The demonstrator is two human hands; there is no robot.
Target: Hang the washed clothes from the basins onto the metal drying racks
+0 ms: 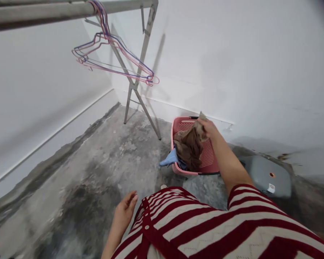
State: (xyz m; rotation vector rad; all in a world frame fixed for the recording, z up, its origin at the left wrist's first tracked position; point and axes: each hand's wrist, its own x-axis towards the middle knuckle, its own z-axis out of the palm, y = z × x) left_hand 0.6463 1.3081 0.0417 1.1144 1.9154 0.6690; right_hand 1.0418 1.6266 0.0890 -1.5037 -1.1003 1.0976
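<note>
Pink laundry basket [207, 158] on the concrete floor [102, 144], close to the white wall [232, 72]; contents, a rumpled pile of cloth. Right hand [208, 127] at the basket's far right side, fingers clamped on a beige-brown cloth [201, 133], a pale corner of it projecting above the grip. Cannot tell whether this piece and the darker brown garment [190, 145] below are one item; folds overlap. Light blue cloth [169, 158] drapes over the basket's near left corner, its tip outside the rim. Left hand [127, 205] well apart from the right, low beside the striped shirt [205, 223], fingers loosely curled; nothing seen in its grasp. Folding metal drying rack [146, 39] stands to the left of the basket; a bunch of pink and purple wire hangers [105, 27] hangs from its rail, with no cloth on any of them. Progress, judged from this layout: early stage. Done: one piece gripped at the top of the pile. Left: that piece is not yet out of the basket, and the rest lies unsorted beneath and beside it; number of items not countable.
</note>
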